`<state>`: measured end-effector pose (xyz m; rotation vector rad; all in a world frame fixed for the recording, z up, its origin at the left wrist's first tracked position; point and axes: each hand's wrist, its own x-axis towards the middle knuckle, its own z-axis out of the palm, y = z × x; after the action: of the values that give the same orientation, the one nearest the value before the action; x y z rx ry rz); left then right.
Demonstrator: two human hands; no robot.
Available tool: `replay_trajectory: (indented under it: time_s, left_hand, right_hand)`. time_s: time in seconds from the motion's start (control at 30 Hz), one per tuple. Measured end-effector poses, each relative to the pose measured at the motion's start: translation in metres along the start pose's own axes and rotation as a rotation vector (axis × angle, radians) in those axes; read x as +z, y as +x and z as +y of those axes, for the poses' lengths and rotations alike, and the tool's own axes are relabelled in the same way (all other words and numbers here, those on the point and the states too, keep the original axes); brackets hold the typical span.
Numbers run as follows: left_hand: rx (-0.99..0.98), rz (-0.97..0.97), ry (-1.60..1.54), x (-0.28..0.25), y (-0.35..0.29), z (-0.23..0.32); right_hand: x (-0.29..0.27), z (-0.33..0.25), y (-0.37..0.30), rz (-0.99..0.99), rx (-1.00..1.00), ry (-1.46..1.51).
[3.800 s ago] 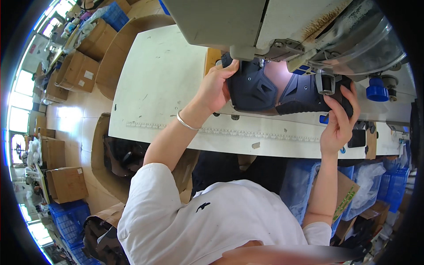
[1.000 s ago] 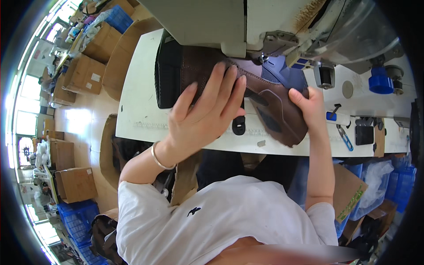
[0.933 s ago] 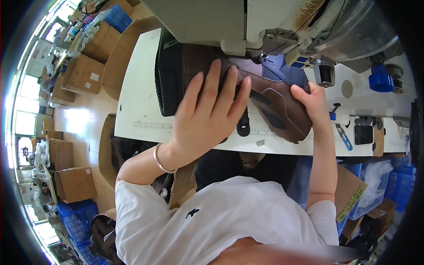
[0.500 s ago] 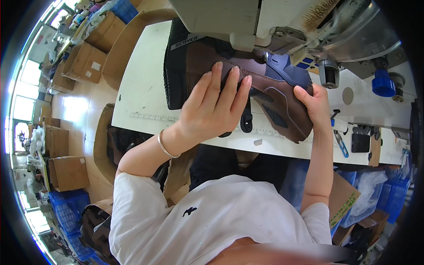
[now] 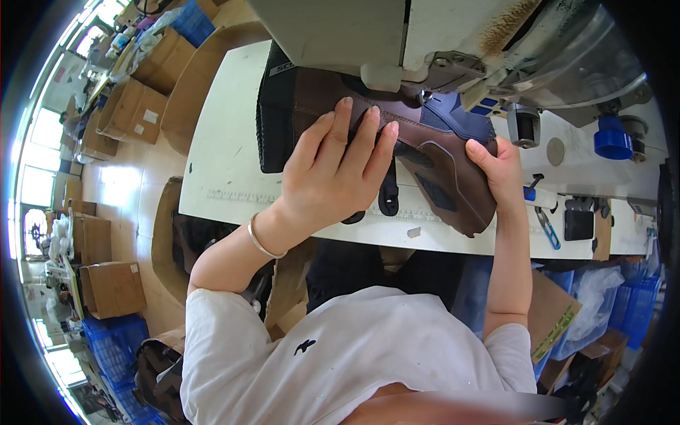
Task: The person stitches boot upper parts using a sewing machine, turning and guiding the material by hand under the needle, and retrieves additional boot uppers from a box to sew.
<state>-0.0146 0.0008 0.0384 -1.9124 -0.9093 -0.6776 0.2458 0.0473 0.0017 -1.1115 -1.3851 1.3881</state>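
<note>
A brown leather boot upper (image 5: pixel 464 180) with a black padded collar (image 5: pixel 275 120) lies on the white sewing table (image 5: pixel 219 163), partly beneath the sewing machine head (image 5: pixel 333 39). My left hand (image 5: pixel 322 170) rests on the leather, fingers spread and stretched out. At the right end, my right hand (image 5: pixel 504 171) grips the edge with its thumb on top; its other fingers are mostly hidden. A dark blue piece (image 5: pixel 460 117) sits on the upper beside the needle area (image 5: pixel 423 98). Toward me, a black strap with a buckle (image 5: pixel 388 195) hangs from the upper.
To the right on the table lie blue-handled snips (image 5: pixel 548 230) and a black box-shaped item (image 5: pixel 579 223). A printed ruler scale (image 5: pixel 241 195) runs along the near edge. Cardboard boxes (image 5: pixel 112 289) and blue crates (image 5: pixel 117 347) stand on the left; more crates (image 5: pixel 630 301) are at lower right.
The boot upper has shifted slightly left, and both hands have moved with it. Less of the pale collar label shows beside the machine head. The hands' hold looks the same.
</note>
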Motion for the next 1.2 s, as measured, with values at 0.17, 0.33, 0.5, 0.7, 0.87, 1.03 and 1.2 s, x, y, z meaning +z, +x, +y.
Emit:
replay_trajectory:
  time_s: [0.17,0.33,0.5,0.7,0.87,1.03,1.2]
  left_hand:
    - [0.021,-0.123,0.056,-0.003,-0.001,-0.004]
    - [0.052,-0.053,-0.046,0.005,0.004,-0.020]
    - [0.131,-0.021,-0.278,0.029,0.007,-0.058]
    - [0.041,-0.064,-0.567,0.050,0.013,-0.075]
    - [0.002,-0.083,-0.621,0.055,0.009,-0.076]
    - [-0.064,-0.216,-0.422,0.041,0.007,-0.056]
    - [-0.437,-0.446,-0.879,-0.017,-0.030,0.052]
  right_hand:
    - [0.008,0.004,-0.003,0.074,-0.042,0.060]
    - [0.020,0.006,-0.008,0.099,-0.062,0.131]
    - [0.061,0.029,-0.022,0.317,-0.190,0.146]
    - [0.099,0.037,-0.027,0.392,-0.234,0.267]
    - [0.112,0.033,-0.026,0.445,-0.243,0.287]
    - [0.093,0.042,-0.037,0.261,-0.149,-0.019]
    - [0.054,0.034,-0.030,0.554,-0.826,-0.576]
